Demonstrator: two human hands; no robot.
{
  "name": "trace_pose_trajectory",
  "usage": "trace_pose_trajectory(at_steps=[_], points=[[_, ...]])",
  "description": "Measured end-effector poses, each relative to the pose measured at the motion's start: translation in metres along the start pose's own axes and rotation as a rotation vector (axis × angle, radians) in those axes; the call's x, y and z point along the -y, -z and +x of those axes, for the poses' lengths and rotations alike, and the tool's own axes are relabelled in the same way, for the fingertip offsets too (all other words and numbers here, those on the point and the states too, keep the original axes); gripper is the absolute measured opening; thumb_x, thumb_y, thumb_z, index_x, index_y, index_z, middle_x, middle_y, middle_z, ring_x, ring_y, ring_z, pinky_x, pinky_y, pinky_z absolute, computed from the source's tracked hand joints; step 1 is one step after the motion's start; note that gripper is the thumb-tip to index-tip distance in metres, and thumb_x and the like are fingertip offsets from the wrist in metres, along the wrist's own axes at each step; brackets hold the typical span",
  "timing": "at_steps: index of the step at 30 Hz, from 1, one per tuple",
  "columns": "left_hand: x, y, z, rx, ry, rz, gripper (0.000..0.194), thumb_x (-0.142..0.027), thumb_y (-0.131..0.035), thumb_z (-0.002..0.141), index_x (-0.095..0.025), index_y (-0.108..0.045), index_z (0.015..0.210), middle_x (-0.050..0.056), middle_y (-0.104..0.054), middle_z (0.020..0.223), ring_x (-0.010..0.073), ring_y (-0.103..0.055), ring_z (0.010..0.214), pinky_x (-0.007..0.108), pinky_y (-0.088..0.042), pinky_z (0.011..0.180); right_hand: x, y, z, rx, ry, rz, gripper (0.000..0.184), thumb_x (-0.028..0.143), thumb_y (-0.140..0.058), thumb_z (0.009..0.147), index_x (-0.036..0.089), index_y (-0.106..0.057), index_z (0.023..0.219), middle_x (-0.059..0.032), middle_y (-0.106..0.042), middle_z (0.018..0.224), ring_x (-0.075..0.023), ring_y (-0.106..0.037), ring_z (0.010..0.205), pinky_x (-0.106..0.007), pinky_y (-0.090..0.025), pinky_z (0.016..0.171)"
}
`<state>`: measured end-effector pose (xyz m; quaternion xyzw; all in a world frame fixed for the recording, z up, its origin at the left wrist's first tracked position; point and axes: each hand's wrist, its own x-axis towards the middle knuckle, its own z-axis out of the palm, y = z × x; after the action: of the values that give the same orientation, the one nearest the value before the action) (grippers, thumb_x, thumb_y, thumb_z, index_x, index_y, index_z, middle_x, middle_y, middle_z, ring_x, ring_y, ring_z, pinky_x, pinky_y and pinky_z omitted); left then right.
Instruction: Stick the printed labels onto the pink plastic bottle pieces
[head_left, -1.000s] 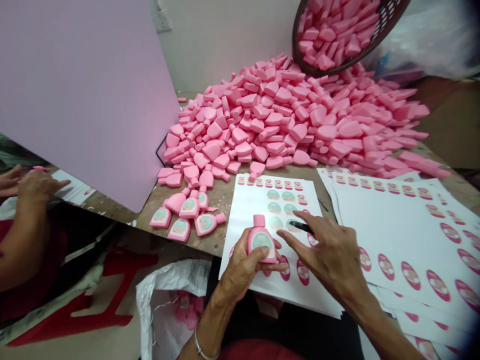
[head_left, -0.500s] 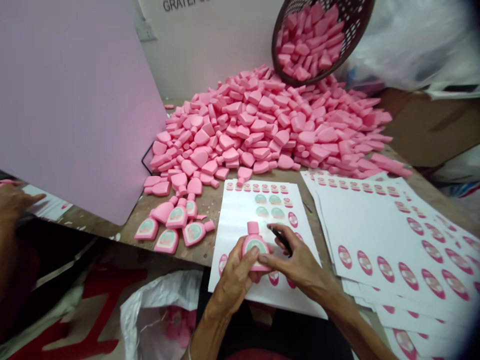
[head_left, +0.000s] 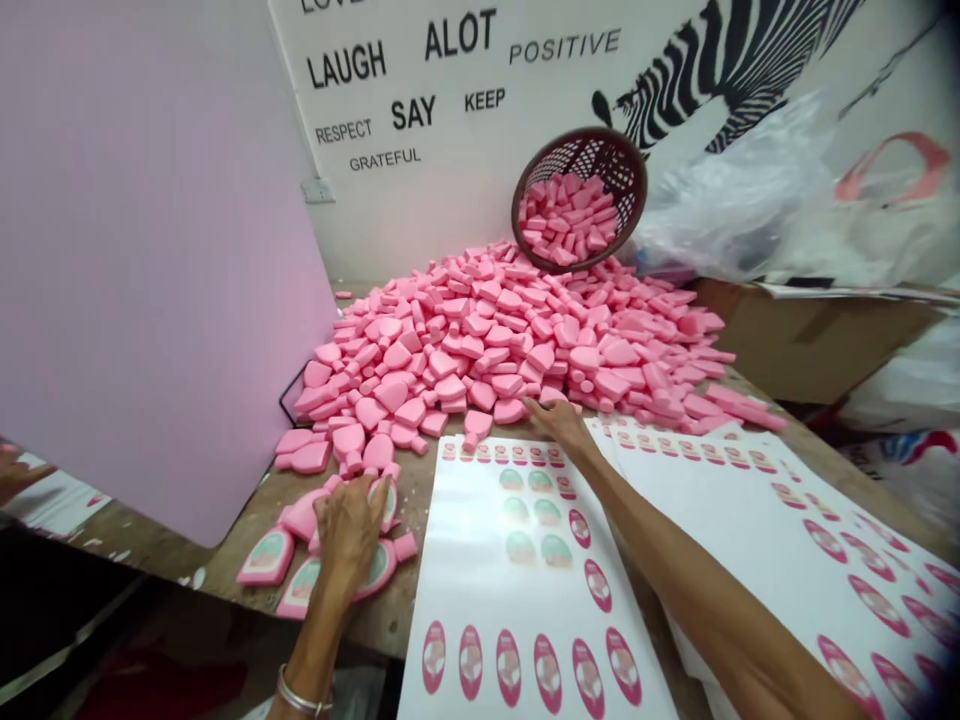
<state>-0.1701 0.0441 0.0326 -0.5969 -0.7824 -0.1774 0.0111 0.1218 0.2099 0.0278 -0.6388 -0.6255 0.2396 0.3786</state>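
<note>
Left hand [head_left: 349,530], fingers curved downward and slightly spread over labelled pink bottles [head_left: 266,557] on the desk [head_left: 202,572]; whether they are gripped cannot be told. Right hand [head_left: 559,422], arm outstretched across a label sheet [head_left: 517,560], fingers extended, not pinching, at the front edge of a heap of unlabelled pink bottles [head_left: 480,340]

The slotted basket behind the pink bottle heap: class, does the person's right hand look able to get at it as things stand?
Probably not without leaning further. The right hand is at the near edge of the pink bottle heap, its arm stretched across the label sheets, and the heap lies between it and the basket.
</note>
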Motion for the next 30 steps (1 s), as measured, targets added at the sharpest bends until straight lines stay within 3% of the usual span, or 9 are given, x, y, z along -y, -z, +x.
trace_pose_trajectory(at_steps=[5,8,10,12,14,16,20,25,30], points=[[-0.011,0.006,0.0,-0.154,-0.026,0.032,0.03,-0.034,-0.046,0.088,-0.015,-0.067,0.097,0.019,-0.061,0.111,0.0357,-0.05,0.106,0.051,-0.036,0.086,0.012,-0.003,0.005,0.035,-0.031,0.004,0.035,0.048,-0.053,0.075,0.02,-0.048,0.056,0.0009,-0.043,0.048,-0.0136,-0.041,0.052,-0.027,-0.03,0.05],[-0.035,0.015,-0.013,-0.144,-0.088,-0.348,0.029,-0.035,-0.051,0.085,-0.015,-0.065,0.102,0.016,-0.059,0.115,0.0306,-0.051,0.108,0.046,-0.039,0.091,0.02,0.025,-0.025,0.145,0.015,0.023,0.035,0.05,-0.059,0.073,0.017,-0.053,0.063,0.0017,-0.046,0.056,-0.0117,-0.04,0.057,-0.025,-0.03,0.051],[-0.057,0.018,-0.027,0.136,-0.101,-0.763,0.032,-0.036,-0.057,0.082,-0.018,-0.063,0.107,0.012,-0.061,0.111,0.0254,-0.057,0.1,0.038,-0.045,0.086,0.028,0.046,-0.057,0.355,0.063,0.074,0.037,0.053,-0.064,0.069,0.017,-0.058,0.07,0.002,-0.05,0.062,-0.0109,-0.042,0.058,-0.024,-0.033,0.052],[-0.079,0.015,-0.047,0.539,-0.072,-1.139,0.036,-0.038,-0.06,0.08,-0.018,-0.062,0.11,0.01,-0.065,0.104,0.0215,-0.061,0.091,0.032,-0.048,0.079,0.035,0.059,-0.092,0.704,0.129,0.204,0.036,0.052,-0.062,0.074,0.017,-0.061,0.081,0.0012,-0.055,0.071,-0.0113,-0.046,0.063,-0.023,-0.037,0.056],[-0.094,0.006,-0.069,0.873,-0.005,-1.396,0.037,-0.04,-0.059,0.081,-0.015,-0.062,0.108,0.01,-0.068,0.091,0.0186,-0.064,0.078,0.027,-0.049,0.068,0.034,0.061,-0.124,0.872,0.152,0.285,0.035,0.052,-0.06,0.078,0.017,-0.061,0.086,0.0006,-0.057,0.075,-0.0123,-0.05,0.067,-0.024,-0.041,0.06],[-0.1,-0.005,-0.089,0.972,0.112,-1.521,0.038,-0.044,-0.057,0.082,-0.011,-0.061,0.103,0.009,-0.067,0.081,0.016,-0.063,0.064,0.023,-0.048,0.055,0.023,0.056,-0.148,0.769,0.145,0.259,0.034,0.051,-0.054,0.082,0.019,-0.059,0.09,-0.0005,-0.059,0.079,-0.0138,-0.053,0.07,-0.026,-0.043,0.064],[-0.091,-0.019,-0.11,0.74,0.341,-1.524,0.036,-0.044,-0.063,0.079,-0.011,-0.059,0.094,0.005,-0.064,0.071,0.0139,-0.062,0.058,0.024,-0.05,0.056,-0.01,0.037,-0.183,0.334,0.154,-0.014,0.026,0.043,-0.04,0.092,0.021,-0.054,0.092,-0.0021,-0.061,0.079,-0.0166,-0.056,0.07,-0.031,-0.042,0.066],[-0.088,-0.019,-0.115,0.702,0.36,-1.391,0.041,-0.044,-0.064,0.078,-0.012,-0.057,0.103,0.004,-0.066,0.065,0.0181,-0.065,0.057,0.027,-0.051,0.054,-0.026,0.026,-0.212,0.17,0.346,-0.324,0.016,0.032,-0.047,0.09,0.02,-0.057,0.087,-0.0045,-0.064,0.081,-0.0201,-0.057,0.076,-0.035,-0.038,0.072],[-0.096,-0.02,-0.12,0.677,0.345,-1.332,0.046,-0.049,-0.06,0.08,-0.015,-0.054,0.11,0.005,-0.068,0.067,0.0244,-0.07,0.068,0.029,-0.054,0.055,-0.028,0.021,-0.218,0.062,0.41,-0.403,0.015,0.029,-0.048,0.09,0.02,-0.059,0.085,-0.0051,-0.066,0.081,-0.0198,-0.057,0.076,-0.034,-0.035,0.072]])
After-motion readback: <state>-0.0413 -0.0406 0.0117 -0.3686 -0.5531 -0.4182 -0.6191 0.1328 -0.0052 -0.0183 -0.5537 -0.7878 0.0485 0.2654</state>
